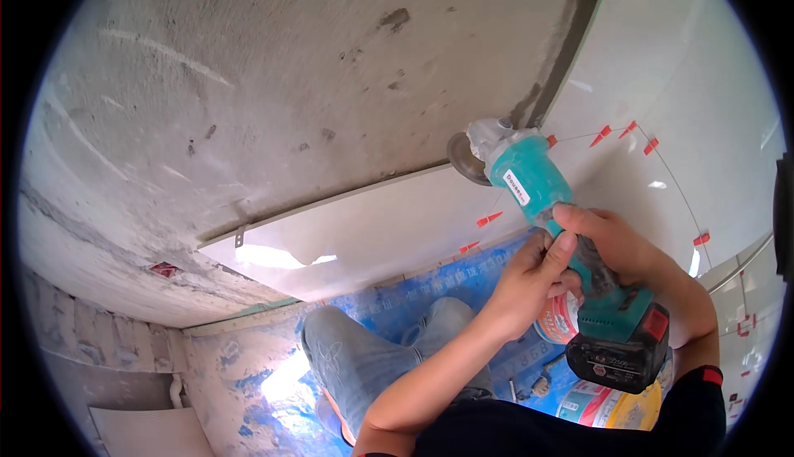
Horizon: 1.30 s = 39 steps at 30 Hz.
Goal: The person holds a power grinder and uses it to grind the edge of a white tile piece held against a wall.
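Both my hands are on a teal cordless angle grinder (529, 177) with a black battery at its rear end. My right hand (608, 242) wraps round its handle, thumb along the top. Close by, my left hand (533, 279) has its fingers closed at the underside of the same handle. The grinder's round disc (469, 159) is at the top edge of a large white tile (364, 217) on the wall; whether it touches the tile I cannot tell. Whitish wrapping covers the grinder's head.
Bare grey wall (331, 85) rises above the tile. More white tiles (678, 68) with red wedges (652, 146) in their joints cover the right wall. Blue printed sheeting (397, 291) lies on the floor. Buckets (633, 407) stand beside my legs, and a pale panel (153, 432) leans at lower left.
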{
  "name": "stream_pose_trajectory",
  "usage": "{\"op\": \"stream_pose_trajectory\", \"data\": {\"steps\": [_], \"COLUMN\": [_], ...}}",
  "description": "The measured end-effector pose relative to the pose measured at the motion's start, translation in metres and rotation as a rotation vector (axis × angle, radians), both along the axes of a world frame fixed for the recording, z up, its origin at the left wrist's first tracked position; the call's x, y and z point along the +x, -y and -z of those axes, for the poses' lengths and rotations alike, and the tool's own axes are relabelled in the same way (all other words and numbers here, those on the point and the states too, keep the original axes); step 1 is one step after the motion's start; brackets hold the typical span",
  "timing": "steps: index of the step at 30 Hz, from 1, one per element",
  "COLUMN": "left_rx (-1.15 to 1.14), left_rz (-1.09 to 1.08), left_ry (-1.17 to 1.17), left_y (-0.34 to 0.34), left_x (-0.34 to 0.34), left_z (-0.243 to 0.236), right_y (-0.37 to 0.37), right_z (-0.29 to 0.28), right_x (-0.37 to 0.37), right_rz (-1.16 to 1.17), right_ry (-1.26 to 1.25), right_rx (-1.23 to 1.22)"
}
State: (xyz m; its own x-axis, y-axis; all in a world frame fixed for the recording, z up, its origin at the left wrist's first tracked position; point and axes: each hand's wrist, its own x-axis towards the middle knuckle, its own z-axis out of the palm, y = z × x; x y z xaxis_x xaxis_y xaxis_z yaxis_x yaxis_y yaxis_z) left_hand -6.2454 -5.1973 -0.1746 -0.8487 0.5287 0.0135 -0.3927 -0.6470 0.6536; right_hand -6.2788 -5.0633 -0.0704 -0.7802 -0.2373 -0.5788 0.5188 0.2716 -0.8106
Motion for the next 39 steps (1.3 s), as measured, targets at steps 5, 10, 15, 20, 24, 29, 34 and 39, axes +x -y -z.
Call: {"op": "stream_pose_trajectory", "data": {"steps": [5,10,15,20,24,29,34,39], "left_rx": [-0.019,0.025,0.023,-0.079,-0.075,-0.069,-0.056,-0.071], "left_rz": [0.014,-0.073,-0.125,-0.096,-0.091,-0.145,-0.137,-0.135], "left_ry": [-0.008,0.018,0.035,-0.037,-0.055,-0.048,-0.052,-0.042], "left_y": [0.002,-0.004,-0.009,-0.007,-0.007,-0.008,-0.007,-0.004], "left_x": [-0.002,-0.001,-0.002,-0.007,-0.009,-0.010,-0.012,-0.015], "left_z": [0.000,-0.006,-0.009,-0.006,-0.005,-0.007,-0.007,-0.006], "right_y": [0.003,0.005,0.007,0.007,0.005,0.006,0.007,0.007], "right_z": [-0.001,-0.003,-0.009,-0.006,-0.002,-0.003,-0.004,-0.003], "right_x": [0.000,0.001,0.000,-0.002,-0.003,-0.003,-0.003,-0.005], "right_rz": [0.023,0.000,-0.006,0.009,-0.006,0.020,0.018,0.007], "right_ry": [0.014,-0.030,-0.022,-0.072,-0.095,-0.096,-0.068,-0.076], "right_rx": [0.003,0.009,0.027,0.078,0.069,0.101,0.079,0.113]}}
